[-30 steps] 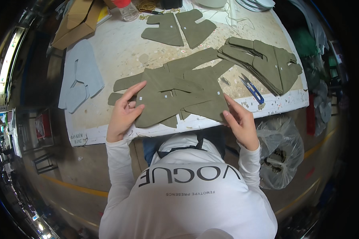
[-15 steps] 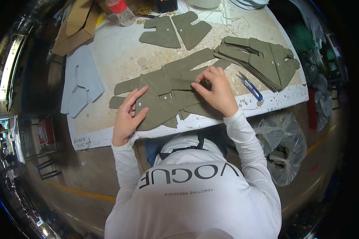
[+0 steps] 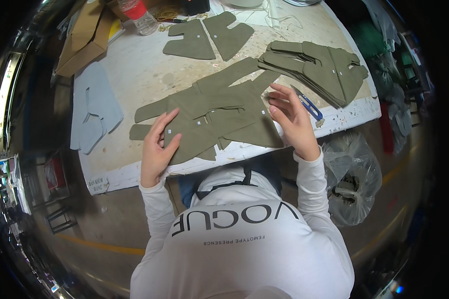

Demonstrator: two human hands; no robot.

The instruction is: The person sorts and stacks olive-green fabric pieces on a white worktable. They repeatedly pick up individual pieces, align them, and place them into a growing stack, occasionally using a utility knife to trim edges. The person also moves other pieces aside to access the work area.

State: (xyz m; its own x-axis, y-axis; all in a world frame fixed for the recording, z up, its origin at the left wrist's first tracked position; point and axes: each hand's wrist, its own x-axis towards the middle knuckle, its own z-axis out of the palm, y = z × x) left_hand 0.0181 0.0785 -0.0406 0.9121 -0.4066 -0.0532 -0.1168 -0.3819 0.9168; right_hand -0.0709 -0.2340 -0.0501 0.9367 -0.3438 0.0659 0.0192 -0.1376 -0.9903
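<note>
Olive-green cut fabric pieces [image 3: 234, 94] lie overlapped in front of me, with small white stickers on them. My left hand [image 3: 158, 149] rests on their left part, its fingers spread and nothing gripped. Just past the right edge of the same pieces is my right hand [image 3: 295, 119], fingers apart and holding nothing. Blue-handled thread snips [image 3: 310, 106] lie on the table right beside my right hand, their blades partly hidden by its fingers. Beyond them sits a stack of olive pieces [image 3: 345, 79].
Two more olive pieces [image 3: 190, 42] lie farther back. Grey-blue pieces [image 3: 96, 124] are at the left of the table [image 3: 134, 84]. A cardboard box [image 3: 85, 40] and a clear bottle with a red band [image 3: 143, 22] stand at the back left. A clear plastic bag [image 3: 356, 199] hangs below the right edge.
My right hand has let go of the fabric and moved right, toward the snips, its fingers opening. My left hand stays on the pieces. The whole view has shifted slightly.
</note>
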